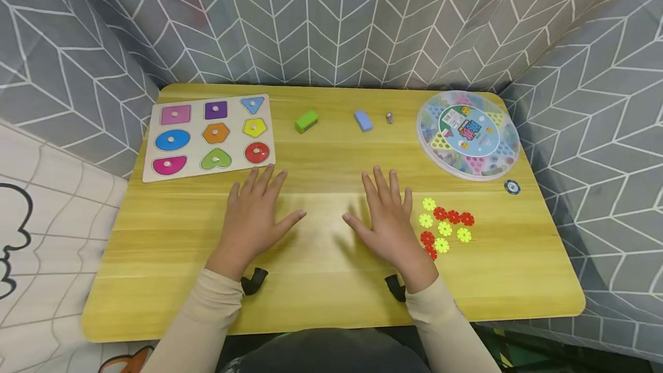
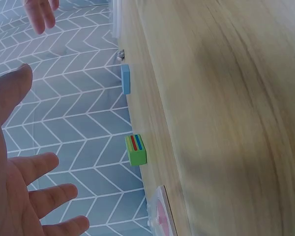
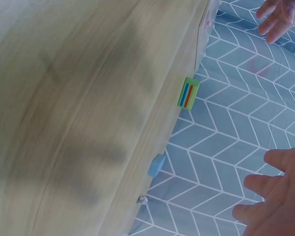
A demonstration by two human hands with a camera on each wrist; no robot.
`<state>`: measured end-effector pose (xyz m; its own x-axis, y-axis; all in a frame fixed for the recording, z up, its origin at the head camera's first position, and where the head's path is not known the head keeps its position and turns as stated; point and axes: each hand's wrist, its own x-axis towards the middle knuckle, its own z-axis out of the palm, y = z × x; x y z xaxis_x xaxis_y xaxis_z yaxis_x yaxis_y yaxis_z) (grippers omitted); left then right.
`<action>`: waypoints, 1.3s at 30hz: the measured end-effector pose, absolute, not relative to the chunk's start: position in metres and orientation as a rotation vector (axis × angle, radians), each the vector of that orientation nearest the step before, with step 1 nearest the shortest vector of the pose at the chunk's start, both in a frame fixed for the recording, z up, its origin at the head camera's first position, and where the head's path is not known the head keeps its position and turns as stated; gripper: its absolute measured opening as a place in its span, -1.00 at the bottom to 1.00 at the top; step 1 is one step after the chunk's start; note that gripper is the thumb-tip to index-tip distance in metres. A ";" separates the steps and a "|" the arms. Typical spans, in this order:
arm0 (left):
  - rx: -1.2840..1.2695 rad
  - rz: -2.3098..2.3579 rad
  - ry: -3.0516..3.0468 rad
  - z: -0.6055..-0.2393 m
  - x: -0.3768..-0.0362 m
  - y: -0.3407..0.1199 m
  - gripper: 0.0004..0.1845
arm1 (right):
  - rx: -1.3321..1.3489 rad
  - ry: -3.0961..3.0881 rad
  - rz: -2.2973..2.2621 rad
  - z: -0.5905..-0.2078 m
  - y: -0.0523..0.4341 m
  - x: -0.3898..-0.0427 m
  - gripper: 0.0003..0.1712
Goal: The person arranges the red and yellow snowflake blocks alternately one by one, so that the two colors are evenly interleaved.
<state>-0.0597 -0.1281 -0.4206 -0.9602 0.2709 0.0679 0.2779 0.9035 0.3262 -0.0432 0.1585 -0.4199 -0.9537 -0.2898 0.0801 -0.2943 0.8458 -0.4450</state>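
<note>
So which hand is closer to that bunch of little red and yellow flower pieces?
The right hand. It lies flat on the table just left of the flower pieces, nearly touching them. The left hand rests farther left, beyond the right one.

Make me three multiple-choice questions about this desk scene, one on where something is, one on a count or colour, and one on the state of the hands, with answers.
1. Where does the shape puzzle board lie on the table?
A. far left corner
B. near right corner
C. under the round box

2. How many shape pieces sit in the board?
A. six
B. nine
C. twelve

3. How are the left hand and right hand?
A. both gripping flower discs
B. one lifting the green block
C. both flat and spread, holding nothing

Answers:
1 A, the head view shows the board at the far left, across the table from the round box.
2 B, three rows of three coloured shapes are visible.
3 C, the fingers are straight over bare wood; the red and yellow flower discs lie beside the right hand, and the green block stands untouched farther back.
</note>
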 end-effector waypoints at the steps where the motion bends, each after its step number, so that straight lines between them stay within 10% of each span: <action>1: -0.433 -0.527 -3.044 -0.420 -0.060 -0.129 -0.02 | 0.479 -3.004 0.722 -0.419 0.158 -0.045 0.05; 30: -0.491 -0.440 -3.060 -0.409 -0.072 -0.114 0.02 | 0.362 -3.034 0.613 -0.413 0.174 -0.053 0.12; 39: -1.108 -0.276 -2.990 -0.370 -0.095 -0.043 -0.24 | 0.060 -2.970 0.701 -0.406 0.241 -0.033 -0.34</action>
